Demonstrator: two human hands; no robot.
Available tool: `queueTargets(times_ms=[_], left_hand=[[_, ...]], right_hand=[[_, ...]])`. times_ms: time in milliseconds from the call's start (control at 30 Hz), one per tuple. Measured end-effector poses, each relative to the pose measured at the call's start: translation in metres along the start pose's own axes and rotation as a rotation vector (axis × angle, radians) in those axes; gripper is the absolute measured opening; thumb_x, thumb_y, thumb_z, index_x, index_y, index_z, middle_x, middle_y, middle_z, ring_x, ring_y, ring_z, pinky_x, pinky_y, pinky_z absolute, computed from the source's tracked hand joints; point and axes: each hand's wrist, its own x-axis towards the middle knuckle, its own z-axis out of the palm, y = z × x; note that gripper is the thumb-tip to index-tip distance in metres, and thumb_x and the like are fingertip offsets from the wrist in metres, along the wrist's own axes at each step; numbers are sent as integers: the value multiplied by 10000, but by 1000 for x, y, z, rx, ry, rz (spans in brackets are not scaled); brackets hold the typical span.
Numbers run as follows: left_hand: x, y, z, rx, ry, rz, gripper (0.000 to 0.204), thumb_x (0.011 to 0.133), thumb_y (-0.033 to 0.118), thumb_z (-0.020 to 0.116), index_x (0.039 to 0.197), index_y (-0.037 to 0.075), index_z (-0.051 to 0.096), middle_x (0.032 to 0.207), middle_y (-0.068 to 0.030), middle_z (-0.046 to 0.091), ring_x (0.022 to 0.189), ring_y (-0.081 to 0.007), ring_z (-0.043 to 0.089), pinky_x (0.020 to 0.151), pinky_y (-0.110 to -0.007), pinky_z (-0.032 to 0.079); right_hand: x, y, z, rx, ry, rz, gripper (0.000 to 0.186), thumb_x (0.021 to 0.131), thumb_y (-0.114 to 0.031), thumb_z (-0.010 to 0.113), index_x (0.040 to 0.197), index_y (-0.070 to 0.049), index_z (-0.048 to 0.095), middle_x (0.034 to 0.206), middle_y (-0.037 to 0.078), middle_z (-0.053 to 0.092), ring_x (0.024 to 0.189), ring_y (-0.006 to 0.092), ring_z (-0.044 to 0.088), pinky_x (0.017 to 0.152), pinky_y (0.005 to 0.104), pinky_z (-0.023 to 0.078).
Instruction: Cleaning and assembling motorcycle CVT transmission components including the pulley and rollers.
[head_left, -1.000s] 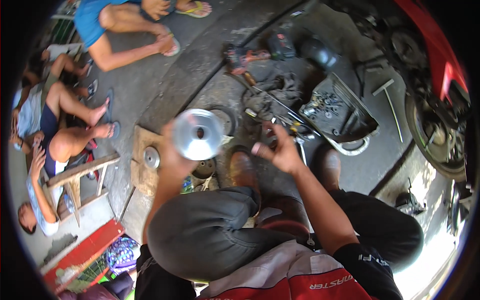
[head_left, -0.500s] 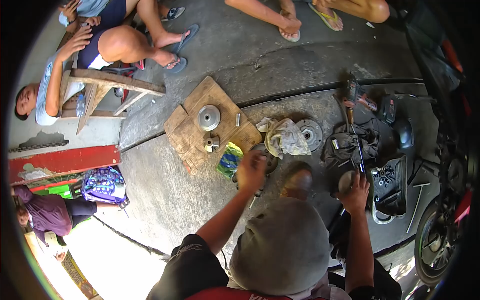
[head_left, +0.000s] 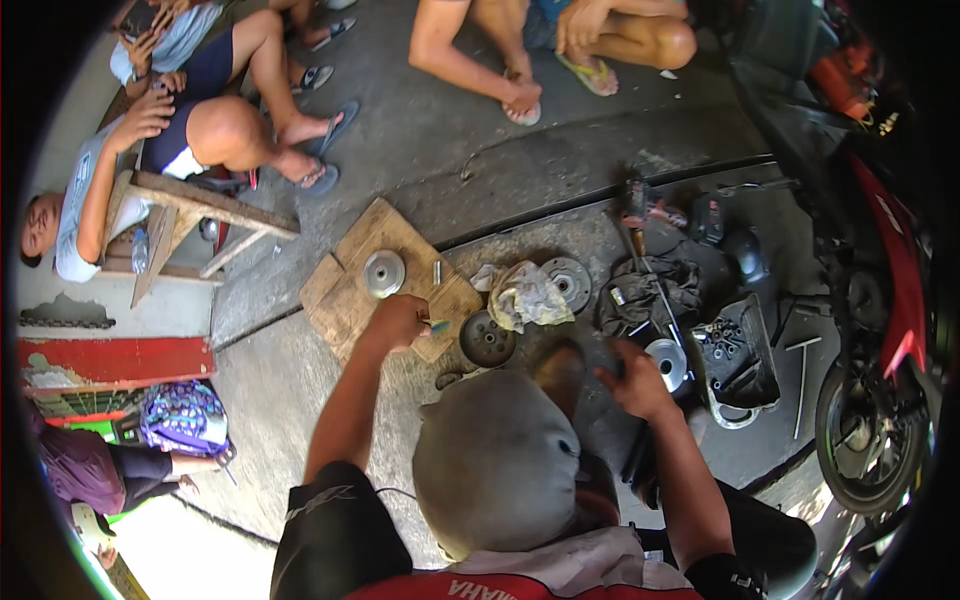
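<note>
My left hand (head_left: 397,322) is closed over the cardboard sheet (head_left: 345,240), and a small blue-green plastic packet (head_left: 438,327) sticks out from its fingers. Beyond that hand, a round silver metal pulley half (head_left: 384,273) lies on the cardboard beside a short metal pin (head_left: 437,271). My right hand (head_left: 637,380) hovers with fingers apart, holding nothing, just left of a shiny metal disc (head_left: 667,364). Between the hands sit a dark round clutch drum with holes (head_left: 488,340), a crumpled whitish rag (head_left: 528,297) and a flanged metal disc (head_left: 570,284).
A tray of sockets (head_left: 765,385) and a T-handle wrench (head_left: 803,390) lie at right, near a red motorcycle (head_left: 893,270). Farther off are a power drill (head_left: 640,205) and a dark cloth (head_left: 672,295). Other people sit across from me, one by a wooden bench (head_left: 215,200).
My left hand has moved from beside the clutch drum to over the cardboard, with the packet now in its fingers. My right hand has let go of the round metal part. The view has shifted.
</note>
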Motion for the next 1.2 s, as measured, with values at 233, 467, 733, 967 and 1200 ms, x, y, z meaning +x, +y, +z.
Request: queueTargets(times_ms=[233,467,733,967,1200], left_hand=[[-89,183,-144,-371,92,534,285,891,177,810,1033,-14,652,837,-149,673,748,-226,621,743,-376,499],[-127,291,-163,-603,39,805,357,920,211,833,1166,-11,699,957,-2,723,886,-53,596,762,-287,511],[-129,328,-121,-595,-11,643,306,849,236,891,1034,11,797,757,4,722,676,-40,568,615,-291,495],[-125,331,-114,-422,11,635,301,882,231,861,1079,13,794,750,3,708,661,-37,553,591,-292,483],[-123,330,-110,-654,-8,687,270,881,189,840,1084,19,788,745,-29,707,673,-57,571,626,-309,500]], right_hand=[[9,-160,-94,186,425,-644,819,816,-335,880,1485,-37,514,1460,219,569,1383,402,503,1166,467,407],[-52,-163,-159,725,323,-562,208,944,-143,800,1098,-11,751,972,83,751,890,86,647,783,291,532],[-88,-134,-172,727,359,-525,196,924,-152,821,1005,10,747,831,74,726,796,82,634,717,303,528],[-96,-125,-166,489,473,-578,123,944,-89,792,978,16,738,840,21,732,783,69,621,692,276,523],[-96,-128,-163,695,440,-487,150,945,-107,797,1011,17,747,842,23,729,789,61,631,697,267,532]])
